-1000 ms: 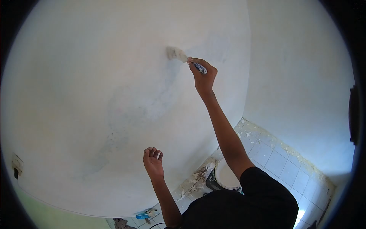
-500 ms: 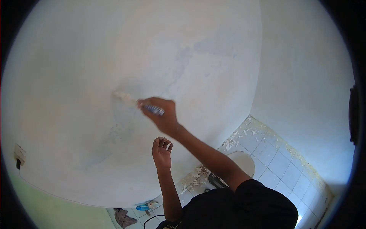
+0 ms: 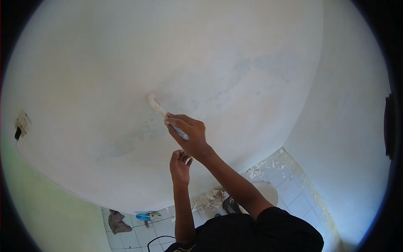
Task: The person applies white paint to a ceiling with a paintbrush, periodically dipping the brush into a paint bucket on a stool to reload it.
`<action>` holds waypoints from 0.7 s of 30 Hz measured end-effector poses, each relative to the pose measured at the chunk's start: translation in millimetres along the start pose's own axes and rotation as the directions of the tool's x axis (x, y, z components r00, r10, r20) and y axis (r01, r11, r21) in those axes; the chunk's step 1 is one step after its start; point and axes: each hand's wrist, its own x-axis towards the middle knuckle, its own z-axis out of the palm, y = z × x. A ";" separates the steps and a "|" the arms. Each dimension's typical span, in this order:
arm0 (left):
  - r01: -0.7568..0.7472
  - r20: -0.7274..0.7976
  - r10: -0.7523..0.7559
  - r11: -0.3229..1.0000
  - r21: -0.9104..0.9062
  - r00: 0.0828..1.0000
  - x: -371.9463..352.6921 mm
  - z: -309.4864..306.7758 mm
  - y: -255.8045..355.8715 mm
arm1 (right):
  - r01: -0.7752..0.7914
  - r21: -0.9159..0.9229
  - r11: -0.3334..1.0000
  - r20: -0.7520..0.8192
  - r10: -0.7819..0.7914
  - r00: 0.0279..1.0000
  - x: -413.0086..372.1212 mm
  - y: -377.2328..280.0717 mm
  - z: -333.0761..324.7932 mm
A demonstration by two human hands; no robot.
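Note:
In the head view my right hand [image 3: 189, 130] grips a paintbrush by its blue-and-white handle. The pale head of the paintbrush [image 3: 156, 105] presses against the white wall [image 3: 126, 59] and bends over at its tip. Bluish-grey patches [image 3: 145, 136] show through around the brush and run up to the right. Below the right wrist, my left hand [image 3: 180, 170] is raised near the wall, palm towards me. Its fingers are loosely curled and apart, with nothing in them; the right wrist partly covers the fingertips.
A socket with a black plug [image 3: 19, 132] is on the wall at left, its cord trailing down. On the tiled floor lie a grey-brown cloth [image 3: 119, 221], a blue object [image 3: 144, 216] and scattered flakes [image 3: 268, 168]. A round white surface [image 3: 266, 193] sits by my right arm.
My view has shifted, so the wall corner sits further right. The brush in my right hand has moved on the wall, and its head now bends more steeply. My left hand stays raised.

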 end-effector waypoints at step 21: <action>-0.116 -0.050 0.113 0.991 -0.059 0.992 5.1 -17.5 33.5 | -0.183 0.124 0.975 0.005 0.184 0.983 30.0 19.7 -42.0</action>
